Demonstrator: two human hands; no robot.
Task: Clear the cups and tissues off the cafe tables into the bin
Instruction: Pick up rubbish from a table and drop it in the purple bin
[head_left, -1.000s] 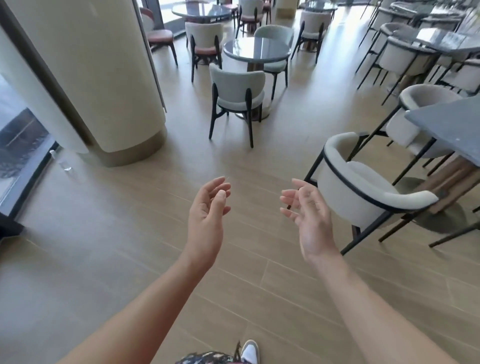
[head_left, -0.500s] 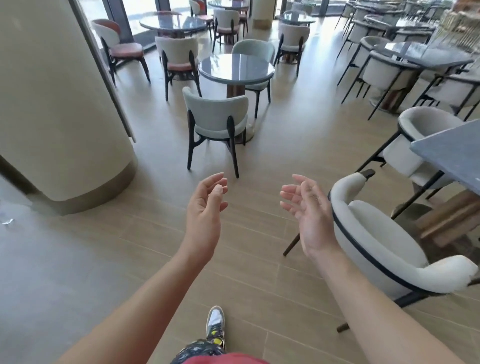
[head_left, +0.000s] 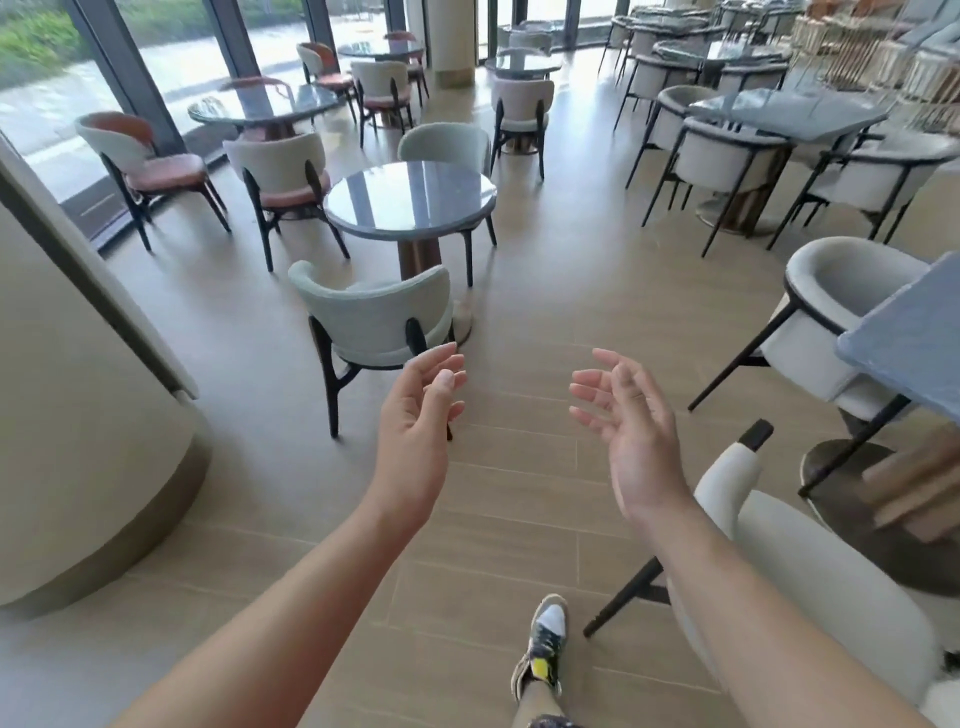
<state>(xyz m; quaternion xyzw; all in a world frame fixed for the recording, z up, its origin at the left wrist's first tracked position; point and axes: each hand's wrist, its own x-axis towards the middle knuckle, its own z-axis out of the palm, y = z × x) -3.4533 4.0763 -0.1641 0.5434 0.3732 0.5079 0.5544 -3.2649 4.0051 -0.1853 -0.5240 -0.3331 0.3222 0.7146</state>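
Over floor (head_left: 519, 312): left hand (head_left: 415, 421), right hand (head_left: 634, 436) raised, fingers (head_left: 439, 357) loosely spread (gripping nothing); round table (head_left: 410, 200) ahead.

We use one wide-angle head-worn view, facing forward and down. The left hand (head_left: 415, 421) and right hand (head_left: 634, 436) sit near the lens; the round table (head_left: 410, 200) lies farther off at 12 o'clock.

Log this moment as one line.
left hand: open, empty | right hand: open, empty | round table: ahead, behind chair | task items: none visible
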